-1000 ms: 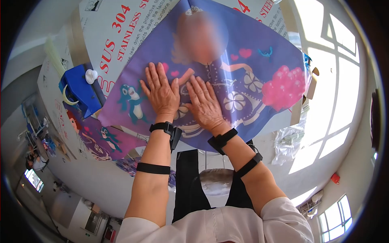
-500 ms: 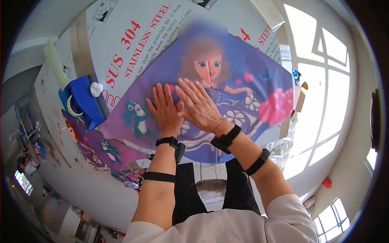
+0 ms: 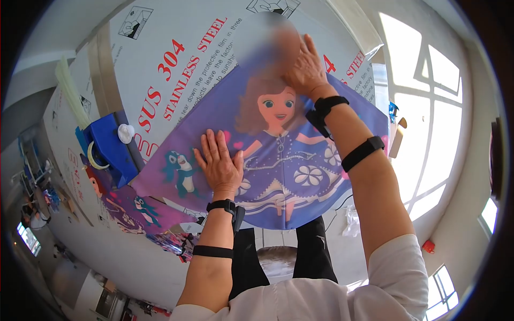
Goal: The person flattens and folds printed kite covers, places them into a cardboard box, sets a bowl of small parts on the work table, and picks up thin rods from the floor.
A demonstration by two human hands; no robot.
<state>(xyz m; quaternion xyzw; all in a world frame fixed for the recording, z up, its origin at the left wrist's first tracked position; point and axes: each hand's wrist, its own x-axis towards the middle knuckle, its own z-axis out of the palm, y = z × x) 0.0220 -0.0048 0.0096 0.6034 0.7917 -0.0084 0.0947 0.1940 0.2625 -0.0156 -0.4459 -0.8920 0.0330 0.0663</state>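
Observation:
A purple-blue printed sheet (image 3: 267,155), with a cartoon figure in a long dress, lies spread on the table covered in white lettered film (image 3: 139,69). My left hand (image 3: 220,165) rests flat on the sheet's left half, fingers spread, beside the printed blue animal. Near the sheet's top corner is my right hand (image 3: 308,69), palm down with its visible fingers extended. A blurred patch covers part of that corner and some of the right fingertips. Black straps circle both wrists and forearms.
At the left edge of the table stands a blue tape dispenser (image 3: 111,152) with a white round knob (image 3: 126,134). A second printed sheet (image 3: 126,206) lies below it. Pale strips (image 3: 72,91) stick out behind. An open cardboard box (image 3: 398,138) is at the right.
My right hand has moved from beside my left hand, up and right to the sheet's top corner. My left hand stays flat on the sheet. The view has shifted slightly.

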